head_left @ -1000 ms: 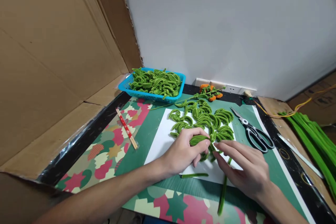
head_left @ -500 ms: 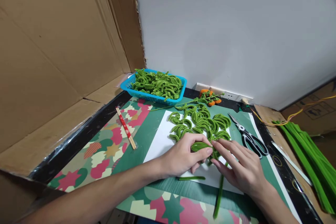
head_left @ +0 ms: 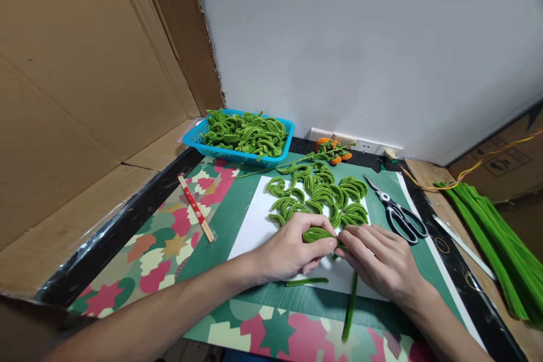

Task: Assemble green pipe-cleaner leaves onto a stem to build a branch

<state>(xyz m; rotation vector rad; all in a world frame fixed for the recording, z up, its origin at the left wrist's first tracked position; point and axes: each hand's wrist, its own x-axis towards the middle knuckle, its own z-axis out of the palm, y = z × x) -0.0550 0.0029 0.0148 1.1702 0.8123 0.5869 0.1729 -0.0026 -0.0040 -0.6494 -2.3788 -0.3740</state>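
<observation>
My left hand (head_left: 299, 244) pinches a looped green fuzzy piece (head_left: 316, 234) between thumb and fingers, above a white sheet (head_left: 250, 225). Against its right end, the closed fingers of my right hand (head_left: 375, 254) grip the piece's tip. Just beyond my hands, several curled green pieces (head_left: 324, 192) lie spread on the sheet. One short straight green stem (head_left: 307, 281) rests near the sheet's front edge, and a longer one (head_left: 350, 308) lies below my right hand.
A blue basket (head_left: 237, 157) heaped with green pieces stands at the back left. Black-handled scissors (head_left: 396, 212) lie right of the sheet, wrapped chopsticks (head_left: 196, 208) left. Orange flowers (head_left: 335, 153) lie at the back; long green stems (head_left: 492, 249) are far right.
My right hand's fingers have drawn together onto the looped piece's right end. My left hand still holds the piece. The whole view has shifted slightly.
</observation>
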